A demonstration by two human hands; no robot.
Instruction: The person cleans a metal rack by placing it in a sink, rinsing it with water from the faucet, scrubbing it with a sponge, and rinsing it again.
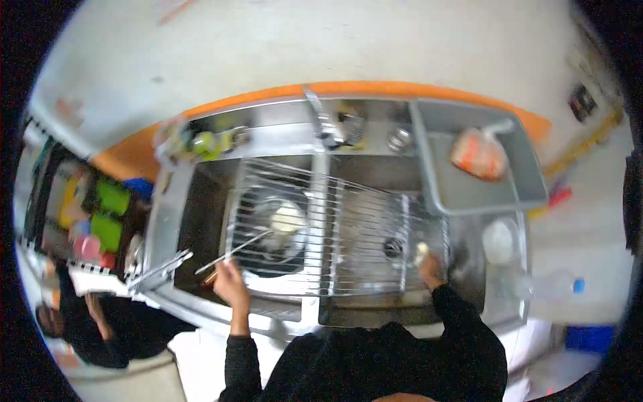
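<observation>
A large wire rack (368, 234) lies across both sink basins. My left hand (231, 285) is closed at its near left corner, seemingly gripping the frame. A thin metal rod (234, 251) slants past those fingers, and a small brown, handle-like piece (210, 277) shows beside them. Over the right basin, my right hand (432, 271) is closed on a small pale yellow piece (421, 252), held against the rack's right part; blur hides its exact kind. Under the rack in the left basin are a round dark pan (268, 264) and a pale round thing (288, 218).
A grey tub (429, 174) holding an orange-and-white bag (479, 155) stands at the back right. A faucet (315, 110) rises behind the divider. A clear bottle (546, 287) lies at right. Another person (114, 321) in black is at left, near shelves with green containers (110, 214).
</observation>
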